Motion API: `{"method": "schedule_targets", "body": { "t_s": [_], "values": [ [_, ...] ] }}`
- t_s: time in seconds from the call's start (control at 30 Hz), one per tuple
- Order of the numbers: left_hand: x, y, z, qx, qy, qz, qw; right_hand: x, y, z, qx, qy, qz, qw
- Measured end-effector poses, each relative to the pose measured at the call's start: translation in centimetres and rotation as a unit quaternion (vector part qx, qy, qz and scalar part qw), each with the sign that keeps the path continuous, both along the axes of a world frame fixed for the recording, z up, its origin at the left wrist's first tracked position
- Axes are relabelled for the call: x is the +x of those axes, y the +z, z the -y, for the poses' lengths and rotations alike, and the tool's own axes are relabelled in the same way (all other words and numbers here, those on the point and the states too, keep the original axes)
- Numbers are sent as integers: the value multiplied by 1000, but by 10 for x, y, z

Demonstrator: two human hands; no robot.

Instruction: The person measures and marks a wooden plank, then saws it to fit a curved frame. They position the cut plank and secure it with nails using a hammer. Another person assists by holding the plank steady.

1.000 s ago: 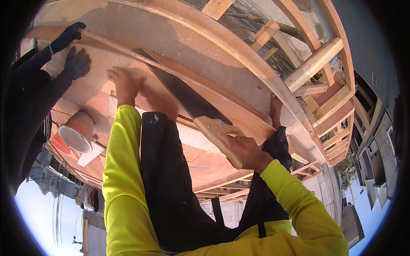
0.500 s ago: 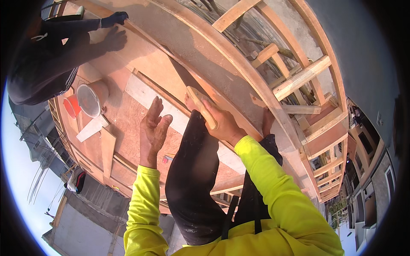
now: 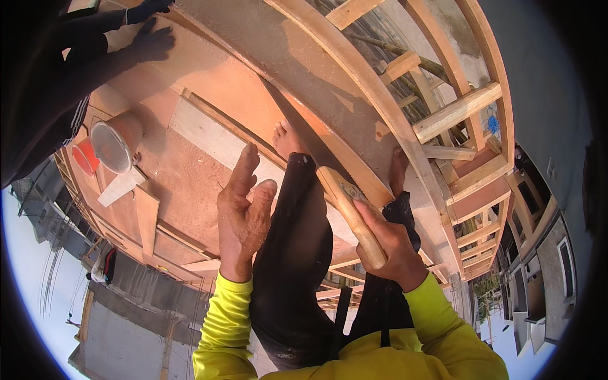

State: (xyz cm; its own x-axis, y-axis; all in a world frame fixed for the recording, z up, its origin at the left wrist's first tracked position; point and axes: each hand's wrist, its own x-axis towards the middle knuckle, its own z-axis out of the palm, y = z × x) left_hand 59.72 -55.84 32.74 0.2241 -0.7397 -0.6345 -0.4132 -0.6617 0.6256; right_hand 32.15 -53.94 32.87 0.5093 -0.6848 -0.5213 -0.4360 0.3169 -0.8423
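The right hand (image 3: 387,246) is clamped around the wooden handle of a hand saw (image 3: 316,161), whose dark blade runs up toward eleven o'clock along the edge of a long pale timber (image 3: 354,82). That timber curves from twelve o'clock down to about four. The left hand (image 3: 244,212) is lifted clear of everything, fingers together and nearly straight, holding nothing; it hangs just above the reddish plywood deck (image 3: 190,171).

The person is in black trousers and stands barefoot on the boards, one foot (image 3: 286,138) close beside the blade. At ten o'clock on the deck sit a white bucket (image 3: 113,144) and a smaller red tub (image 3: 85,156) touching it. At the top left a co-worker's gloved hands (image 3: 152,41) press flat on the plywood, well apart from the saw.

To my eye this is mid-cut, or the pause just before a stroke: the saw is set along the timber but the free hand steadies nothing. I cannot tell whether the teeth are actually in the wood. The next stroke would want the left hand planted on the timber well back from the blade, and the foot kept out of the line of cut.
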Motion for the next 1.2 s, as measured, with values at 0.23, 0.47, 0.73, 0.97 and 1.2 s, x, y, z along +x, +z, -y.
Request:
{"method": "schedule_targets", "body": {
  "t_s": [0.23, 0.47, 0.73, 0.97, 1.2],
  "values": [
    [-88, 95, 14, -64, 69, -178, 980, 75, -106, 12, 65, -34, -6, 997],
    [-134, 112, 31, -377, 22, -305, 874, 1, -27, -20, -4, 0, -1, 1000],
    [-121, 115, 18, -374, -99, -353, 852, 82, -104, 13, 1, -40, -15, 999],
    [-116, 97, 22, -360, -146, -264, 883, 14, -32, -25, -89, -41, 2, 995],
    [-125, 73, 4, -296, -169, -234, 910, 87, -91, 7, 2, -51, -41, 998]
  ]
}}
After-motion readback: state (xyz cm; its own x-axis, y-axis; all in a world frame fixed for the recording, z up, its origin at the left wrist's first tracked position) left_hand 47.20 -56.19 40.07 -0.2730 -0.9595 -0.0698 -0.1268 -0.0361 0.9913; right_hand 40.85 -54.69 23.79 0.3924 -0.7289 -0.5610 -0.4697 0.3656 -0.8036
